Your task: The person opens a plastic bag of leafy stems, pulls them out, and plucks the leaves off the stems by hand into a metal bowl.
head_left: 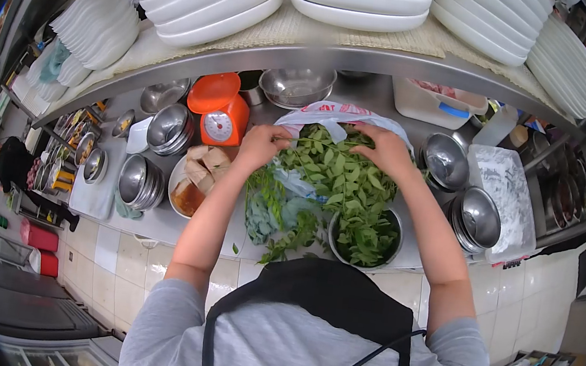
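A heap of green leafy sprigs [339,167] spills from a white plastic bag with red print [327,112] in front of me. At the heap's left side, my left hand [266,145] is closed, its fingertips pinching what looks like a leafy stem. My right hand [384,152] reaches over the heap's upper right, thumb and fingers apart among the leaves by the bag. Below it, a metal pot [392,254] holds more leaves. A crumpled teal cloth or netting [261,219] lies under loose sprigs on the left.
An orange kitchen scale [226,120] stands behind a bowl of brown-and-white chunks [195,178]. Stacked metal bowls flank the work area [138,182], [479,217]. A shelf [308,57] with white dishes overhangs the counter. A white-dusted tray [504,194] sits right. Another person [14,163] stands far left.
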`<state>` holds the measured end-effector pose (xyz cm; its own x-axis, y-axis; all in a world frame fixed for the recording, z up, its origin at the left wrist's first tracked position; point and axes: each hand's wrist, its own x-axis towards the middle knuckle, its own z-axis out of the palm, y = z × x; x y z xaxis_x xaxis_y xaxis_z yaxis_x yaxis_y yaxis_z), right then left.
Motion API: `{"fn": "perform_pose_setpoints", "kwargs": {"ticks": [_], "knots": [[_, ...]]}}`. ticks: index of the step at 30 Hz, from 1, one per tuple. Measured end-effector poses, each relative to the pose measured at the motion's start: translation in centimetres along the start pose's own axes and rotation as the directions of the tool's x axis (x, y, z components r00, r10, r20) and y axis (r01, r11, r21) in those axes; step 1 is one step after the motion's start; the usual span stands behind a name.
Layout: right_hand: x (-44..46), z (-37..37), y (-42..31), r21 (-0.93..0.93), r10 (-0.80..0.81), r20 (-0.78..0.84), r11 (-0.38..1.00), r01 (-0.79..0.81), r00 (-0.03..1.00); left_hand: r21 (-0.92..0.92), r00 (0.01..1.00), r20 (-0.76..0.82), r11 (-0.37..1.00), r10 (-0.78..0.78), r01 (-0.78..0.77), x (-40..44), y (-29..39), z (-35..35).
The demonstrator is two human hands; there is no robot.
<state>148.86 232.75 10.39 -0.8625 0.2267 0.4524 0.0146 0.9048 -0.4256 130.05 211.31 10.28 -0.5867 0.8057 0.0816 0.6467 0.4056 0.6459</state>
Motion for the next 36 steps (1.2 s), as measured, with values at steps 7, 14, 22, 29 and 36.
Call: {"fn": "perform_pose_setpoints", "kwargs": {"ticks": [7, 14, 22, 29, 36], "knots": [[-1.4, -2.3, 4.6, 0.019, 0.14, 0.074, 0.99, -0.142, 0.987, -0.384, 0.972, -0.214, 0.923, -0.094, 0.005, -0.2, -7.9, -0.6], [-3.7, -0.9, 6.5, -0.266, 0.191, -0.082, 0.942, -0.206, 0.978, -0.592, 0.92, -0.203, 0.79, -0.335, 0.157, -2.0, -8.8, -1.2], [-3.9, -1.8, -2.8, -0.001, 0.085, -0.057, 0.996, -0.085, 0.995, -0.333, 0.954, -0.248, 0.94, -0.165, 0.076, 2.0, -2.9, 0.3], [-4.6, 6.3, 5.7, -0.404, 0.378, 0.375, 0.889, -0.217, 0.846, 0.21, 0.98, -0.167, 0.967, -0.111, 0.146, 2.1, 2.3, 3.7], [-11.3, -3.3, -3.2, -0.145, 0.105, 0.224, 0.987, -0.073, 0.969, 0.196, 0.972, -0.192, 0.965, -0.136, 0.174, 1.7, -0.9, 4.3]]}}
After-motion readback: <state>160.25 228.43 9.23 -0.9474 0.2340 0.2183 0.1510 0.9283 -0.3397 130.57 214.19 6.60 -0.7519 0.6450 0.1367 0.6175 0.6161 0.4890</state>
